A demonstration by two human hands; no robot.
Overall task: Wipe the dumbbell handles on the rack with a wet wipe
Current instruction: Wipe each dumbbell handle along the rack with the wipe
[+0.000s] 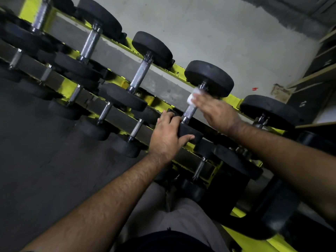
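A yellow rack [234, 100] carries a row of black dumbbells with knurled chrome handles. My left hand [168, 135] grips the near black head [190, 132] of one top-row dumbbell. Its chrome handle [190, 111] runs up to the far head [209, 78]. My right hand [216, 113] presses a white wet wipe [193, 95] against the upper part of that handle, fingers fairly straight and blurred. The wipe covers the handle's upper end.
More dumbbells sit to the left, such as one with handle [139, 75] and another [91, 42], plus one at the right [269, 110]. A lower tier holds smaller dumbbells [135, 128]. A grey wall lies behind, dark floor at left, my legs [172, 215] below.
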